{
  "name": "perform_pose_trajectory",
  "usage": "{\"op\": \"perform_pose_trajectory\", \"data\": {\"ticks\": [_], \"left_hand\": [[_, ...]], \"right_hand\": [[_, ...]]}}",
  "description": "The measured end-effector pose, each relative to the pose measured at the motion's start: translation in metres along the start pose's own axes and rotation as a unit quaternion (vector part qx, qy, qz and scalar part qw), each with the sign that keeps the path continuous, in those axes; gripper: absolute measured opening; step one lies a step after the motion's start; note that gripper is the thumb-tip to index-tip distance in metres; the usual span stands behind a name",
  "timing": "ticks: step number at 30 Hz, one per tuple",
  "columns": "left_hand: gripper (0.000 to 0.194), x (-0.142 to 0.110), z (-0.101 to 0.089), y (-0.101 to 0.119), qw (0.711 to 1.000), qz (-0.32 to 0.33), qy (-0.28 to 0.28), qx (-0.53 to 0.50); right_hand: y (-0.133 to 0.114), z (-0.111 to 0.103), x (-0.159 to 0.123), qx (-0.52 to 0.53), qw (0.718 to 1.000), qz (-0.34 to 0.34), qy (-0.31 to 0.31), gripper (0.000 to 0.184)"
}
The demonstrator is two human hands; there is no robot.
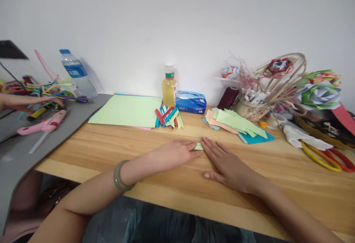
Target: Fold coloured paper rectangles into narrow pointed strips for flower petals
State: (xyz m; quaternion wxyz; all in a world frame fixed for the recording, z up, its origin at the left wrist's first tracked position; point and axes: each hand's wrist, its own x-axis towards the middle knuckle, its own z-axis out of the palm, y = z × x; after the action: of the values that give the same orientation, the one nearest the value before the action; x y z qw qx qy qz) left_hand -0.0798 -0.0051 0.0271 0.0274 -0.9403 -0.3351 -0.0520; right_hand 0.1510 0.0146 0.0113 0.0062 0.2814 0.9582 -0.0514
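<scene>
A small piece of pale green paper [198,146], apparently folded, lies on the wooden table between my two hands. My left hand [181,153], with a green bangle [121,176] on its wrist, has thumb and fingers closed on the paper's left end. On the other side my right hand [226,163] lies flat, its fingertips touching the right end and its thumb held apart. My fingers hide most of the paper. Just beyond are a pile of folded coloured paper strips [168,117] and a stack of green and orange paper pieces [235,122].
Large green sheets [127,110], a juice bottle [169,87] and a blue tissue pack [191,102] stand along the wall. At right are a basket with paper flowers [251,108] and scissors [321,158]. Leftward lie a pink glue gun [43,125], a water bottle [77,73] and another person's hand [55,101].
</scene>
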Motion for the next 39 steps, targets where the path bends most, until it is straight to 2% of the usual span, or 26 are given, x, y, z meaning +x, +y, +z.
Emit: {"op": "perform_pose_trajectory", "data": {"ticks": [3,10,21,29,31,33,36,39], "left_hand": [[0.039,0.002,-0.001,0.001,0.999,0.025,0.002,0.031],[0.034,0.003,0.001,0.009,0.995,0.024,0.000,0.100],[0.022,0.004,-0.004,0.004,0.998,0.026,-0.019,0.056],[0.024,0.001,0.005,0.001,1.000,0.012,0.025,-0.001],[0.021,0.003,0.004,0.000,0.999,0.020,0.035,0.007],[0.017,0.006,0.003,0.000,0.998,0.034,0.036,0.030],[0.013,0.010,0.002,0.001,0.997,0.044,0.033,0.058],[0.013,0.011,0.003,0.002,0.997,0.032,0.037,0.055]], "right_hand": [[0.000,-0.001,0.000,0.004,1.000,0.004,-0.004,0.083],[-0.001,-0.001,0.000,0.008,1.000,0.014,-0.019,0.085],[0.004,-0.003,-0.004,0.004,1.000,0.013,-0.018,0.087],[0.015,0.005,-0.016,-0.038,0.998,0.051,0.019,0.089],[0.015,0.004,-0.013,-0.050,0.995,0.067,0.053,0.085],[0.017,-0.001,-0.010,-0.051,0.990,0.080,0.102,0.072],[0.019,-0.009,-0.005,0.000,0.980,0.113,0.164,0.046],[0.020,-0.011,-0.001,0.061,0.972,0.120,0.192,0.033]]}}
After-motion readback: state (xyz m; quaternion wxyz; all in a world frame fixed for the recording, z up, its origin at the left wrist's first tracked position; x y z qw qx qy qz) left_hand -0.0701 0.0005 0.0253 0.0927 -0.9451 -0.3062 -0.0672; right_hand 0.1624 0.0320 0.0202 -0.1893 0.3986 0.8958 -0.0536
